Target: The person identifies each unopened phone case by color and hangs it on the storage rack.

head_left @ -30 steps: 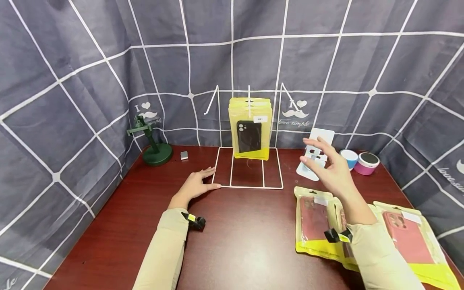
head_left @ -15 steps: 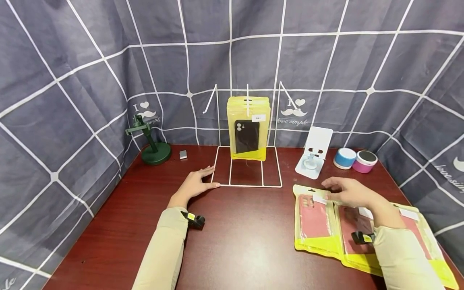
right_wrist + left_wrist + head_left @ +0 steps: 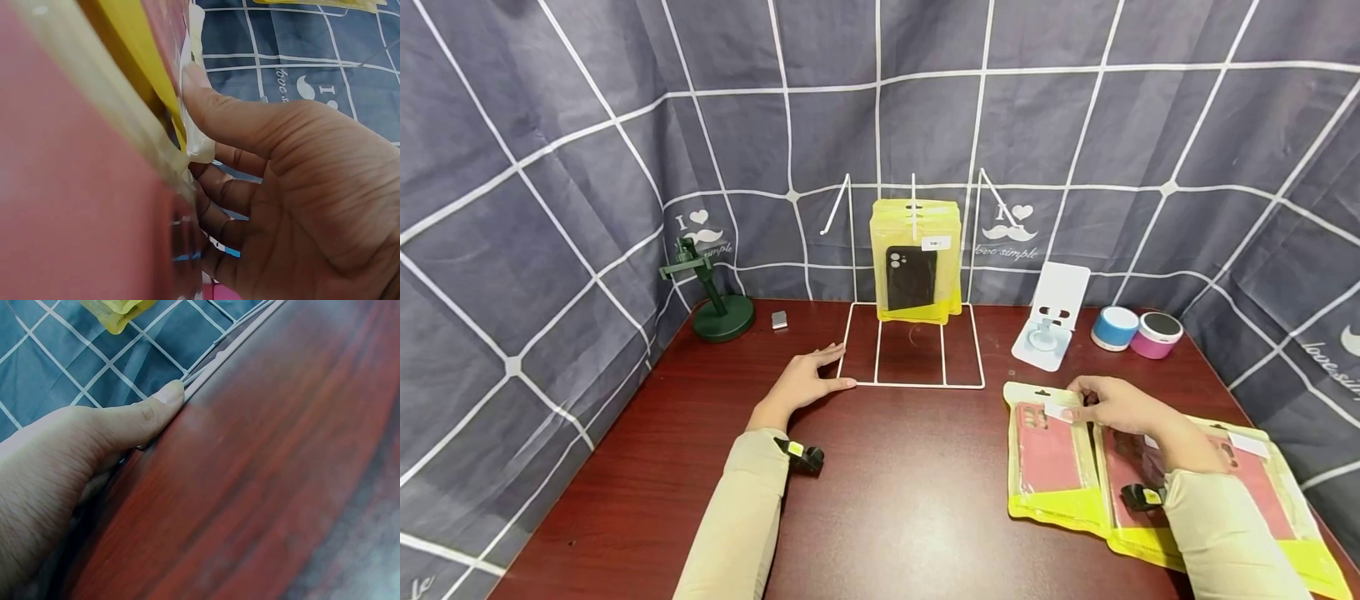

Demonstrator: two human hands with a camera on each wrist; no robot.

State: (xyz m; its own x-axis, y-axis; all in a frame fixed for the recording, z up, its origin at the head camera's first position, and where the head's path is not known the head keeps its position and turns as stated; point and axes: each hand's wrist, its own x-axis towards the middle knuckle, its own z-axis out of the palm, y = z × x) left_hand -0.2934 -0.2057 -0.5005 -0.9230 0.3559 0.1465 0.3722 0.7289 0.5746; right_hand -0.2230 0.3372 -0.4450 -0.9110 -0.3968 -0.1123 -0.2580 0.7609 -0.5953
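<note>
My right hand [image 3: 1123, 412] pinches the top right edge of the leftmost packaged phone case [image 3: 1051, 458], a pink case in a clear and yellow pouch on the table. In the right wrist view, my thumb [image 3: 231, 119] lies on the pouch's edge, with the fingers partly hidden behind it. Beside it lie two more packaged pink cases, the middle one [image 3: 1131, 500] and the right one [image 3: 1262, 492], partly under my forearm. My left hand [image 3: 797, 387] rests at the front left corner of a white wire rack [image 3: 917, 386], thumb [image 3: 150, 415] on the wire. Packaged black phone cases [image 3: 912, 279] hang from its middle hook.
A white phone stand [image 3: 1051, 321] stands right of the rack, near a blue round speaker [image 3: 1115, 327] and a pink one [image 3: 1156, 335]. At the back left are a green stand [image 3: 722, 317] and a small silvery block [image 3: 779, 321]. Side hooks [image 3: 837, 204] jut from the rack.
My right hand has come down from near the phone stand to the leftmost pouch and taken its top edge. The hanging pouches have swung slightly. My left hand has stayed put.
</note>
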